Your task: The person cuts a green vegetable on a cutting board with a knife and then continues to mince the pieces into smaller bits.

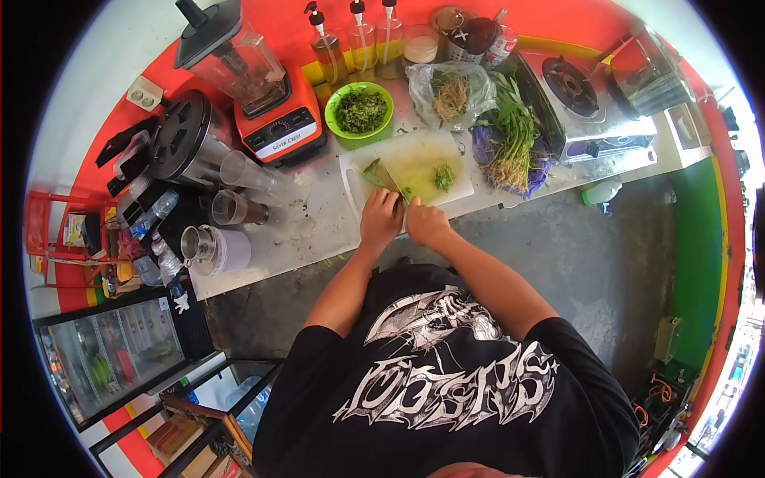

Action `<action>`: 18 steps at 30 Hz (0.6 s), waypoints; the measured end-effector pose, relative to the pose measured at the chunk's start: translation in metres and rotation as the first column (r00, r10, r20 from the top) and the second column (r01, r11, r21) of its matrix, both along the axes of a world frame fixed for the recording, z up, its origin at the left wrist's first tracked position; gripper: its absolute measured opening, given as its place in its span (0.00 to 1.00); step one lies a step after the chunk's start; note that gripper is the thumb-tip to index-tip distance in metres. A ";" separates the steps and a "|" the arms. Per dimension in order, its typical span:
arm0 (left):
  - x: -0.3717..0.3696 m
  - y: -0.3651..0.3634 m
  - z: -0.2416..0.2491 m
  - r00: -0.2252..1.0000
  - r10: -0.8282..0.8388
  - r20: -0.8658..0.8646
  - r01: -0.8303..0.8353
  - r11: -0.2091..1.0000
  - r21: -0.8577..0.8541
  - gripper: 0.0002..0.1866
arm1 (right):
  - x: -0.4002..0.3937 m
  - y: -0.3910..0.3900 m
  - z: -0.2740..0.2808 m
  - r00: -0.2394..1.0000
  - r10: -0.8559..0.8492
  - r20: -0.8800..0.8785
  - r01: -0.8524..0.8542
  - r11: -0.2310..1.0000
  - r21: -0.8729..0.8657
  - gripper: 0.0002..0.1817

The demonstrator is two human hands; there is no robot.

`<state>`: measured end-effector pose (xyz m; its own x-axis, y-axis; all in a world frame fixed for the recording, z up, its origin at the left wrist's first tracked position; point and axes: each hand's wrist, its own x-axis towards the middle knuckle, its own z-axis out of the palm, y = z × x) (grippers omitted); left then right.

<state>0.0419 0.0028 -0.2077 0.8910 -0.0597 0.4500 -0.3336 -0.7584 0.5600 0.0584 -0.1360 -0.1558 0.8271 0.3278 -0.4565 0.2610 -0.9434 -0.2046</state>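
Note:
My left hand (381,215) has its fingers curled down on a small bunch of leafy greens (372,170) at the left side of the white cutting board (470,190). Beside it, my right hand (427,223) is wrapped round the handle of a knife (392,177), whose blade lies close to the left fingers. A small heap of chopped greens (444,177) sits on the board's right half, and a few bits lie near the knife. Behind the board stands a lime-green bowl (389,127) filled with chopped greens (360,110).
Right of the board lies a bunch of rooted greens (510,143), with a plastic bag (466,95) of root trimmings behind it. A gas stove (594,111) is at the right. On the left are a red blender (279,119), plastic cups (239,209) and a metal pitcher (201,248).

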 end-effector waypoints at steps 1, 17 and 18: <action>0.000 0.000 0.001 1.000 0.001 0.006 -0.001 1.000 -0.002 0.07 | -0.002 0.001 -0.002 1.000 0.002 0.001 -0.002 1.000 -0.003 0.20; 0.000 0.002 -0.001 1.000 0.001 -0.025 -0.002 1.000 -0.015 0.07 | 0.001 -0.001 -0.006 0.995 -0.069 -0.067 0.075 0.993 0.088 0.16; 0.000 0.001 -0.002 0.999 -0.004 -0.032 0.004 1.000 -0.005 0.08 | 0.004 -0.002 -0.009 0.992 -0.099 -0.077 0.108 0.986 0.128 0.16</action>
